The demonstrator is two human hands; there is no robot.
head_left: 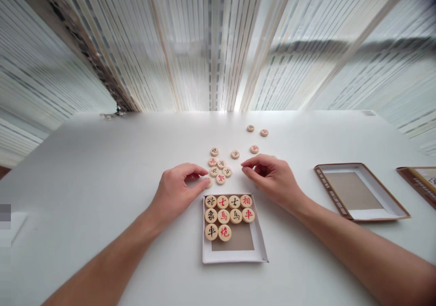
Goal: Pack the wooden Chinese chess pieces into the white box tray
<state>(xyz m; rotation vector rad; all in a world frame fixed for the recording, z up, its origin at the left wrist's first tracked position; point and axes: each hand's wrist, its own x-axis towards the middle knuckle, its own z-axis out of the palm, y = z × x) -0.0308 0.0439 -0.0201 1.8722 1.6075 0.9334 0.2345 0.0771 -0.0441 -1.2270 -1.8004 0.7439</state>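
Observation:
My left hand (180, 187) is at the near left of a cluster of loose wooden xiangqi pieces. Its thumb and index finger are closed at a xiangqi piece (209, 184), which the thumb partly covers. To the right of the cluster, my right hand (269, 178) hovers with curled fingers, thumb and index tips slightly apart and nothing visible between them. Closest to it are a black-marked piece (227, 172) and a red-marked piece (221, 179). Below the hands lies a shallow box tray (260, 247), with two full rows and a partial third row of face-up pieces, red and black.
Farther back lie scattered pieces, including a black one (250, 128) and a red one (264, 132). A second shallow box part (361, 192) rests at the right, with a printed box (420, 183) at the frame's edge. Striped curtains (190, 47) hang behind the white table (102, 160).

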